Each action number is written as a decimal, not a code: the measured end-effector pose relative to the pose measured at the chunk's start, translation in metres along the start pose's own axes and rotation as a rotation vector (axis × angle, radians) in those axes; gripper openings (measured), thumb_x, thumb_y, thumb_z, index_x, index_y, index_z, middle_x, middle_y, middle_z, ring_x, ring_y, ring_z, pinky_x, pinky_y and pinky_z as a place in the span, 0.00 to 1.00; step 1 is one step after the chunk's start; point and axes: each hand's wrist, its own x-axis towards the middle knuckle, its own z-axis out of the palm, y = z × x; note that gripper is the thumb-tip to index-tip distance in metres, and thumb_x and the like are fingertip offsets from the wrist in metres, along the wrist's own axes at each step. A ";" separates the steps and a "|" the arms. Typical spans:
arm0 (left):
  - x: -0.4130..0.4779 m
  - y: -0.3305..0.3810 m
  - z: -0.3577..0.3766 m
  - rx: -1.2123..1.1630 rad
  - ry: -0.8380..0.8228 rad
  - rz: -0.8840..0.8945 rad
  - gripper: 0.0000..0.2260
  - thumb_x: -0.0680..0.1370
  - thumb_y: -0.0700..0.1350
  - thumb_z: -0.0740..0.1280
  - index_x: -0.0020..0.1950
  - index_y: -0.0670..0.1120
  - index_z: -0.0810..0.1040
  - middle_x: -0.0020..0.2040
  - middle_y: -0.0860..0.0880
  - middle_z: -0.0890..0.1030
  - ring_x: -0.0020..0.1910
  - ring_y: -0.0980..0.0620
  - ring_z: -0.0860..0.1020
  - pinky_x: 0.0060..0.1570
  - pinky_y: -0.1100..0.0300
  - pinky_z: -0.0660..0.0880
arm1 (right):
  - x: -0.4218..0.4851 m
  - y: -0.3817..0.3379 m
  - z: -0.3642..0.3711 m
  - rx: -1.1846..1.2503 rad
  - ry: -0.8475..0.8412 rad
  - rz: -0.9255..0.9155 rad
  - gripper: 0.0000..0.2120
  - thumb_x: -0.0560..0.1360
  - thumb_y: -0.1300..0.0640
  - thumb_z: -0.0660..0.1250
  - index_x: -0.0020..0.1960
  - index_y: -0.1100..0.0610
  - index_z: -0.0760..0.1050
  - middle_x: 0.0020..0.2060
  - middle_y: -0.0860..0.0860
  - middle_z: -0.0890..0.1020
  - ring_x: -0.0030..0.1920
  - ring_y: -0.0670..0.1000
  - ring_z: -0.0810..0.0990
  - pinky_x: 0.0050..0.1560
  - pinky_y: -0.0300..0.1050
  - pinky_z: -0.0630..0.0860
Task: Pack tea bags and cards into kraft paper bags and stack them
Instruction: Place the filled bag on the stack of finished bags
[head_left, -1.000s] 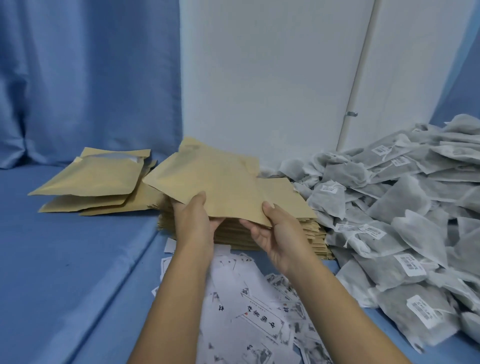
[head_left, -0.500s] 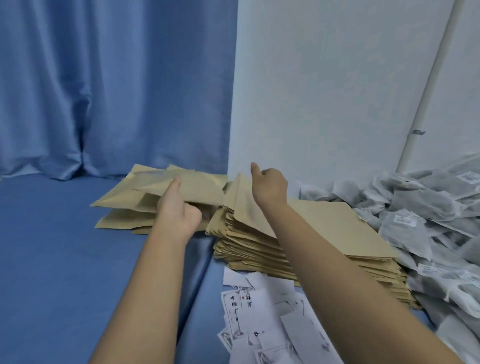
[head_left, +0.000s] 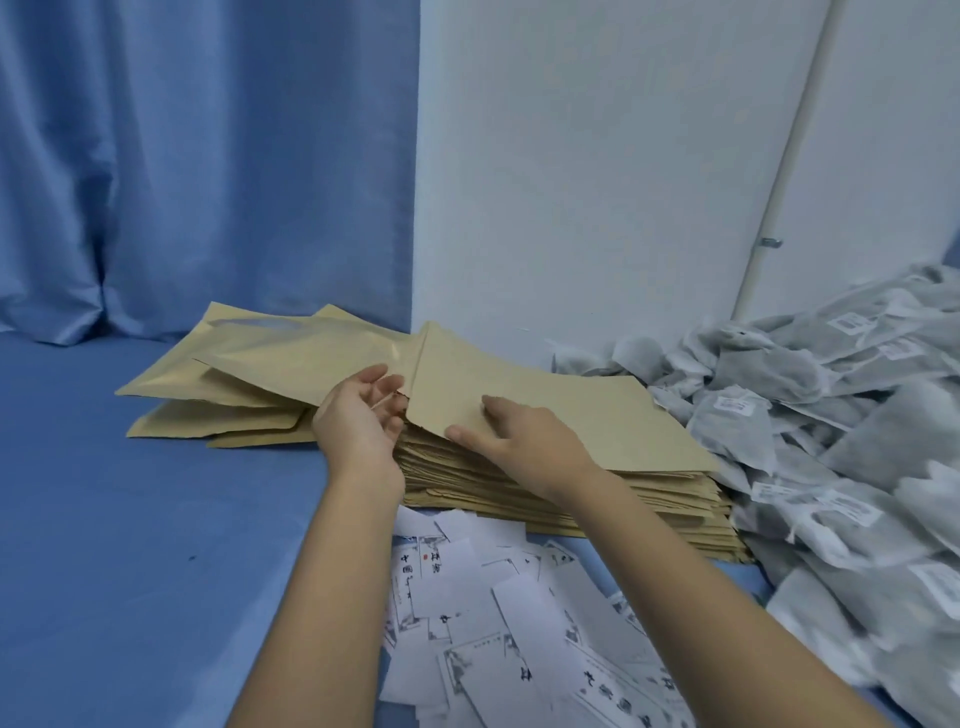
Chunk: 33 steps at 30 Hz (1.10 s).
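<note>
kraft bag (head_left: 571, 415), one, in pinch of right hand (head_left: 519, 441); left hand (head_left: 358, 421) spread loose

Matt kraft paper bags (head_left: 545, 415); gauzy mesh tea bags (head_left: 831, 415); smooth blue cloth (head_left: 130, 519).

right hand (head_left: 519, 441) pinching top kraft bag (head_left: 587, 415), cards (head_left: 457, 587)
</note>
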 end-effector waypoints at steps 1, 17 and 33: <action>-0.004 -0.005 0.003 0.009 0.031 -0.021 0.12 0.77 0.37 0.54 0.41 0.44 0.75 0.26 0.52 0.77 0.22 0.58 0.71 0.23 0.69 0.64 | -0.006 0.004 -0.002 -0.018 0.004 -0.024 0.35 0.71 0.29 0.58 0.65 0.55 0.70 0.56 0.54 0.81 0.57 0.58 0.77 0.56 0.52 0.73; -0.046 -0.005 0.021 0.594 -0.130 0.168 0.08 0.76 0.38 0.59 0.40 0.46 0.75 0.34 0.48 0.77 0.33 0.46 0.78 0.26 0.63 0.72 | -0.061 0.016 -0.013 0.235 0.101 -0.335 0.23 0.75 0.67 0.58 0.68 0.55 0.73 0.54 0.50 0.82 0.54 0.48 0.77 0.59 0.36 0.68; -0.087 -0.100 0.028 1.469 -0.801 0.930 0.22 0.80 0.39 0.56 0.74 0.52 0.64 0.74 0.55 0.64 0.74 0.59 0.60 0.70 0.63 0.50 | -0.092 0.046 -0.020 1.764 0.314 0.305 0.12 0.74 0.72 0.54 0.36 0.60 0.67 0.30 0.53 0.72 0.32 0.49 0.72 0.33 0.35 0.73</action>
